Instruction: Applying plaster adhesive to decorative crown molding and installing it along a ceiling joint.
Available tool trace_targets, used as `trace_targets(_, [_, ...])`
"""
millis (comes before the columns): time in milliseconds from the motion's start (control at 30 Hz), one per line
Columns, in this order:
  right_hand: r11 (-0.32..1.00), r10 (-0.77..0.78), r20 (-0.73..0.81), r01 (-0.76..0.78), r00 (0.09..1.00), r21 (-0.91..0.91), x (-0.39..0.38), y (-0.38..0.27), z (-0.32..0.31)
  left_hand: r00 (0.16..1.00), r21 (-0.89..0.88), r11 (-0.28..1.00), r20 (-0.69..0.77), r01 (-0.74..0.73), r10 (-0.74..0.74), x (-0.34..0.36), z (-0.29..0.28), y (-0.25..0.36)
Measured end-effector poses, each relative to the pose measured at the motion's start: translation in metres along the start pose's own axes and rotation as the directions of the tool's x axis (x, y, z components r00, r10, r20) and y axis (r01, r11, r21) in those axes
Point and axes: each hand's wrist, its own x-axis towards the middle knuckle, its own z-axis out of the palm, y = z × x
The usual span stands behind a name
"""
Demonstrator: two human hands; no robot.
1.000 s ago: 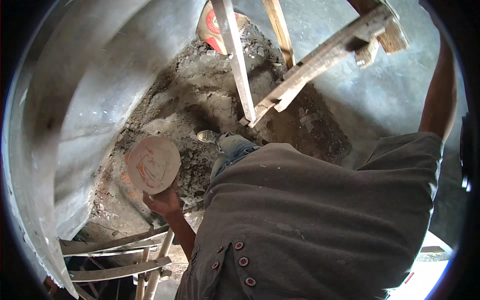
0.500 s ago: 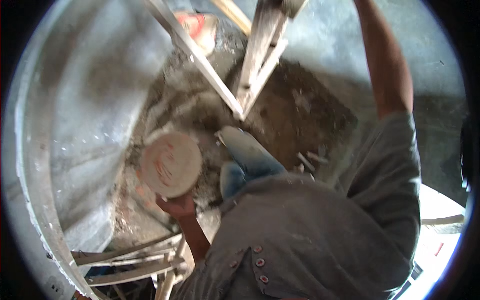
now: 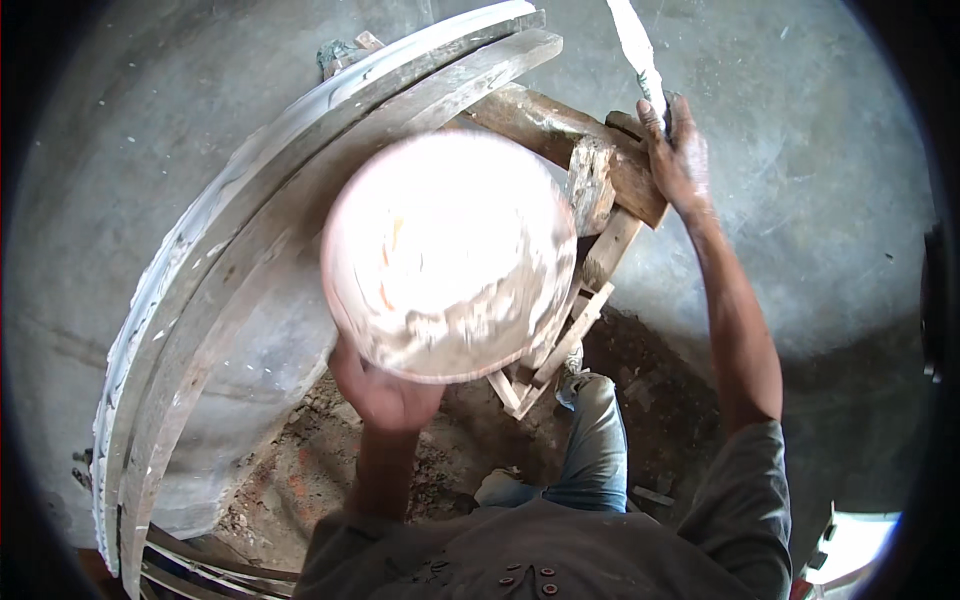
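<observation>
1. The round dish (image 3: 450, 260) has swung in from nine o'clock to just above the middle of the view, looking much bigger now.
2. The left hand (image 3: 385, 395) holds it from underneath at its seven o'clock rim.
3. The right hand (image 3: 685, 160), out of sight half a second ago, now shows at one o'clock, its fingers (image 3: 684, 118) closed around a white-coated tool (image 3: 634, 45).
4. The curved boards (image 3: 205, 325), white along their outer edge, sweep from twelve to eight o'clock.
5. So dish and tool both seem handy to the boards, I'd judge, though glare hides how much the dish carries.
</observation>
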Motion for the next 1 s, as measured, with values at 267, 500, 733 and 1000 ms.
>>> trace_targets(267, [0.948,-0.065,0.251,-0.019,0.966,0.318,0.030,0.022,-0.010,0.981,0.081,0.990,0.162,-0.119,0.105,0.181,0.055,-0.026])
trace_targets(500, [0.449,0.253,0.500,-0.558,0.828,0.698,0.029,0.045,-0.003,0.982,0.171,0.979,-0.134,-0.109,0.132,0.267,0.101,-0.081])
trace_targets(733, [0.748,0.373,0.551,-0.593,0.747,0.298,-0.064,0.104,-0.037,0.986,-0.235,0.969,-0.130,0.076,-0.109,0.266,0.087,-0.143])
trace_targets(1000, [0.895,0.338,0.158,-0.369,0.928,0.250,-0.106,0.154,-0.034,0.977,-0.257,0.965,-0.184,0.054,-0.104,0.264,0.096,-0.130])
